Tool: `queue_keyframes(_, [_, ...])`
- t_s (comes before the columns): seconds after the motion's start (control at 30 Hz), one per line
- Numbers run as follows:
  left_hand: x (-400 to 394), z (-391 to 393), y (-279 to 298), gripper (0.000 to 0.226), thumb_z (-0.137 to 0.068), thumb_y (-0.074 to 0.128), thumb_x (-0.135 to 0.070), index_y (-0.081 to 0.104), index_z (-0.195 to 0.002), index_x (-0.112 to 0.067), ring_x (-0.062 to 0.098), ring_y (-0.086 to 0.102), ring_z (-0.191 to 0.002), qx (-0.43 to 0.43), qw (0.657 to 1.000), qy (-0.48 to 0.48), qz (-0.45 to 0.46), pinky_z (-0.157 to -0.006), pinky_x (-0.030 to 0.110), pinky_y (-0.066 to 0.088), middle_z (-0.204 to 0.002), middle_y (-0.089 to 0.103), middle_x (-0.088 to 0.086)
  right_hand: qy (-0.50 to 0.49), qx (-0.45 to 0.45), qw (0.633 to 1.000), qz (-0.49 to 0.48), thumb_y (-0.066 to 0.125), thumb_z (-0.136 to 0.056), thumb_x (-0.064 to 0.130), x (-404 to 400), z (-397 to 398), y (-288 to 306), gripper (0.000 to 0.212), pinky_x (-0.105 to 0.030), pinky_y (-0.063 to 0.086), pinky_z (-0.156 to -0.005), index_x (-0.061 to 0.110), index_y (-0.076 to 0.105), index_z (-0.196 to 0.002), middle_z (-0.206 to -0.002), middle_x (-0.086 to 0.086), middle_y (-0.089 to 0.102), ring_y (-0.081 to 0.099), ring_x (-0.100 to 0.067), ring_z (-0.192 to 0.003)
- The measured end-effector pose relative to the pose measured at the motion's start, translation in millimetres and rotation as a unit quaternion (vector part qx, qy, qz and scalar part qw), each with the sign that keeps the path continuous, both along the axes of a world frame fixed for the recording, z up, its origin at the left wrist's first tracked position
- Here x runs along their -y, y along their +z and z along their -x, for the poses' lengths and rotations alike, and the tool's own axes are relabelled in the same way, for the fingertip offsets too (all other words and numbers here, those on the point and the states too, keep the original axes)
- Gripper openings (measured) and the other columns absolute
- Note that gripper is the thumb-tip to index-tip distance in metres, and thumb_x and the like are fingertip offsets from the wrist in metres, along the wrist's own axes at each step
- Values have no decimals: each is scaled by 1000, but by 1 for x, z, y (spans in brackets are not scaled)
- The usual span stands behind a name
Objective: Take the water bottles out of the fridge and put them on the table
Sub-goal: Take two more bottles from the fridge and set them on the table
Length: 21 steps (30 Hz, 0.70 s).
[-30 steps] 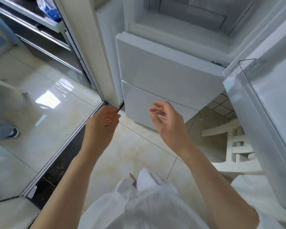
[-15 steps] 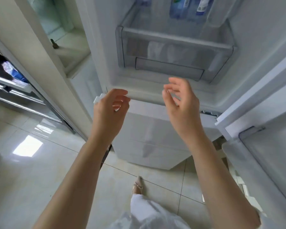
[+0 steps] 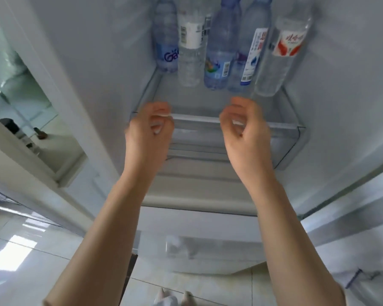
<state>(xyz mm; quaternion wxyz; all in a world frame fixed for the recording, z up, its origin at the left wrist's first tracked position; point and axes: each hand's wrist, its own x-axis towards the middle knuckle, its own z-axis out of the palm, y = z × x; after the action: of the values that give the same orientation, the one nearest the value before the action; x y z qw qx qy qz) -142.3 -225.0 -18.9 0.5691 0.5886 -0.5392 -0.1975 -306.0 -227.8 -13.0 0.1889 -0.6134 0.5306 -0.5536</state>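
Several water bottles stand together on a glass shelf point(image 3: 197, 117) inside the open fridge, at the top of the view. Among them are a blue-tinted bottle point(image 3: 219, 51), a clear bottle with a white label point(image 3: 190, 47) and a clear bottle with a red and white label point(image 3: 283, 56). My left hand point(image 3: 148, 133) is raised in front of the shelf's front edge, fingers loosely curled, holding nothing. My right hand point(image 3: 245, 131) is level with it, just below the rightmost bottles and touching none, and is empty too.
A clear drawer point(image 3: 287, 146) sits under the shelf. Below it is the white freezer front point(image 3: 197, 250). The open fridge door point(image 3: 352, 235) is on the right, with a door bin lower down. A white cabinet edge and glossy floor tiles point(image 3: 20, 250) lie left.
The view has tilted up from the freezer drawers to the bottle shelf. Both hands have risen from the fridge's lower part to the shelf's front edge, their fingers more curled.
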Motion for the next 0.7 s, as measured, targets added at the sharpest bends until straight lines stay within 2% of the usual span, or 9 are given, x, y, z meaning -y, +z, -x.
queue_keyframes(0.17, [59, -4, 16, 31, -80, 54, -15, 64, -109, -15, 5, 61, -84, -30, 999, -24, 26, -77, 15, 49, -98, 66, -5, -25, 15, 999, -13, 59, -91, 19, 46, 3, 20, 34, -36, 51, -92, 10, 52, -123, -110, 0, 65, 62, -12, -106])
queue_keyframes(0.23, [82, -3, 20, 31, -82, 58, -14, 62, -113, -14, 8, 60, -88, -28, 999, -29, 29, -81, 18, 49, -101, 65, -6, -39, 14, 999, -10, 60, -90, 17, 63, 4, 25, 31, -36, 50, -93, 10, 53, -120, -107, 4, 62, 61, -12, -106])
queue_keyframes(0.3, [107, -2, 25, 33, -84, 61, -10, 61, -117, -13, 12, 60, -94, -30, 999, -37, 21, -85, 22, 50, -106, 63, -5, -64, 0, 998, -2, 61, -90, 17, 83, 4, 28, 31, -35, 50, -92, 9, 53, -119, -110, -1, 62, 60, -15, -106])
queue_keyframes(0.47, [163, 10, 27, 44, -81, 65, -8, 53, -123, -13, 16, 58, -106, -36, 997, -38, 48, -95, 34, 49, -114, 57, -2, -127, -31, 991, -18, 61, -90, 21, 129, 12, 27, 43, -19, 38, -88, 6, 48, -129, -126, -7, 56, 53, -17, -111])
queue_keyframes(0.6, [197, 18, 24, 56, -80, 68, -10, 46, -131, -11, 18, 53, -117, -57, 997, -33, 43, -101, 30, 44, -125, 52, -2, -136, -2, 990, -20, 64, -88, 18, 156, 18, 27, 49, -14, 36, -83, 9, 43, -131, -122, -5, 55, 54, -17, -110])
queue_keyframes(0.7, [217, 24, 27, 54, -75, 71, -9, 49, -125, -11, 15, 56, -108, -83, 994, -32, 55, -93, 23, 46, -122, 56, 2, -136, 25, 990, -13, 67, -87, 16, 171, 20, 27, 57, -18, 43, -90, 7, 39, -135, -124, -4, 55, 55, -14, -112])
